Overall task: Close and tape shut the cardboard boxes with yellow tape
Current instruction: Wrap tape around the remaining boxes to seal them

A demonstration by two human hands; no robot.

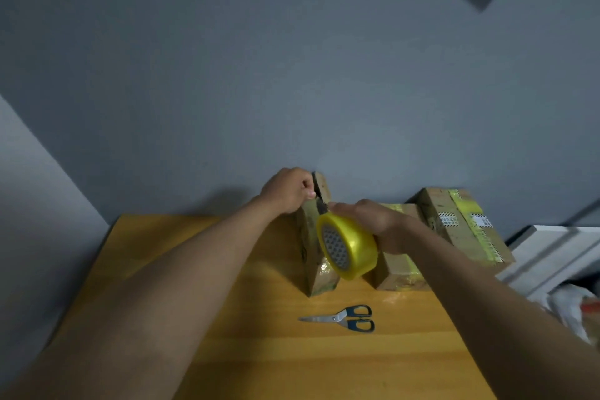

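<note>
Nearest to you, the scissors (344, 318) lay untouched on the wooden table (227, 302). Beyond them your right hand (380, 227) gripped the yellow tape roll (349, 245), fingers curled around it. Your left hand (287, 190) pinched the top flap of the upright cardboard box (313, 237). You probably needed to press that flap flat first, then pull the tape straight across the seam. The contents were hidden. Farther right, two taped boxes (461, 230) stood against the wall.
</note>
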